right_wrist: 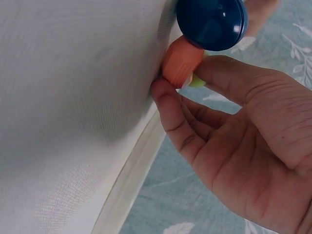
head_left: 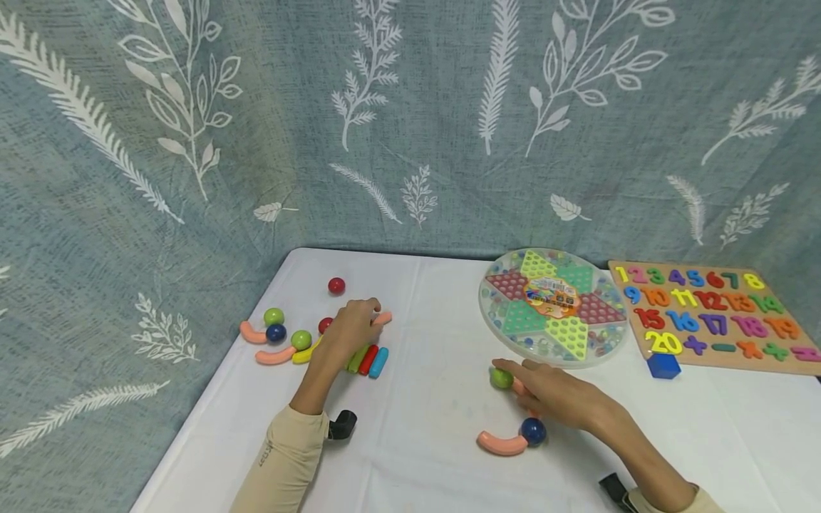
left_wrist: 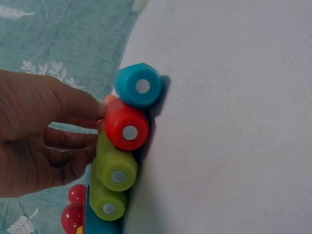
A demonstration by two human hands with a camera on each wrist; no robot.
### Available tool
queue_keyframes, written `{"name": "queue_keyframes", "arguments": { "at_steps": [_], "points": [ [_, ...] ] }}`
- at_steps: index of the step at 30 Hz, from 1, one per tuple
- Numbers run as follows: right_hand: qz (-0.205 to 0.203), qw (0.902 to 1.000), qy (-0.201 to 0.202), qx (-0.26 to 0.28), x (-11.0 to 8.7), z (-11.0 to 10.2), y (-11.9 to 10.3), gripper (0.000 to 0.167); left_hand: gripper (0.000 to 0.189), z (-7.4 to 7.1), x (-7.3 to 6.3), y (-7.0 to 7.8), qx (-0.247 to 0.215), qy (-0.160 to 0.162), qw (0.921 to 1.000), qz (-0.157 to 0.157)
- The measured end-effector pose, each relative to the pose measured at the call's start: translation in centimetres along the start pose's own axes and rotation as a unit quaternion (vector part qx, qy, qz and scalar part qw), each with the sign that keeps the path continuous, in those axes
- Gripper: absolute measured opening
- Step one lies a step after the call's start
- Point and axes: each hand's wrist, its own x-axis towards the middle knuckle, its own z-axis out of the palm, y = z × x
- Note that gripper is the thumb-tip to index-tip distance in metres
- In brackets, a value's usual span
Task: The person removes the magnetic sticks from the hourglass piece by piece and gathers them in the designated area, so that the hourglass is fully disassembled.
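Observation:
On the left of the table in the head view, my left hand (head_left: pixel 349 331) pinches a peach curved magnetic rod (head_left: pixel 383 318), mostly hidden by the fingers. Just nearer lies a row of short rods, among them a red rod (left_wrist: pixel 127 126), a blue rod (left_wrist: pixel 139 85) and a green rod (left_wrist: pixel 117 170). My right hand (head_left: pixel 558 392) has thumb and fingers at an orange magnetic rod (right_wrist: pixel 183 62), holding it. A green ball (head_left: pixel 502 378) is under its fingertips. Near this hand, a dark blue ball (head_left: pixel 533 432) touches another peach curved rod (head_left: pixel 502 444).
Red balls, green balls (head_left: pixel 274 317), a navy ball (head_left: pixel 276 333) and more curved rods lie at the left. Behind the right hand sits a round Chinese checkers board (head_left: pixel 513 349), beside a wooden number board (head_left: pixel 699 281) and a blue cube (head_left: pixel 663 365). A patterned curtain (head_left: pixel 442 192) hangs behind.

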Motion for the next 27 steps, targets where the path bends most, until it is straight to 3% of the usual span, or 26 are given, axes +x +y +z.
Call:
{"name": "queue_keyframes", "arguments": {
  "at_steps": [4,9,13,17,20,23,27],
  "points": [
    [-0.004,0.9999,0.009,-0.006,-0.1,0.0,0.1,0.059,0.040,0.3,-0.1,0.0,0.015,-0.010,0.9998,-0.002],
    [-0.025,0.9987,0.033,-0.027,0.0,0.1,0.2,0.058,0.043,0.0,-0.2,0.5,0.027,0.003,0.9996,-0.003],
    [-0.035,0.9982,0.039,-0.030,0.1,0.1,0.4,0.057,0.043,-0.2,-0.4,1.1,0.038,0.034,0.9984,0.026],
    [-0.044,0.9969,0.054,-0.036,0.2,0.2,0.4,0.055,0.039,-0.1,-0.8,2.7,0.026,0.051,0.9946,0.086],
    [-0.057,0.9950,0.073,-0.037,0.5,0.5,0.5,0.050,0.036,0.3,-1.3,4.8,0.007,0.024,0.9873,0.157],
    [-0.068,0.9937,0.083,-0.032,0.8,0.8,0.6,0.045,0.035,1.4,-2.0,7.1,-0.010,-0.044,0.9740,0.222],
    [-0.071,0.9935,0.084,-0.028,0.9,0.9,0.6,0.042,0.037,3.6,-2.8,9.5,-0.001,-0.129,0.9551,0.267]
  ]
}}
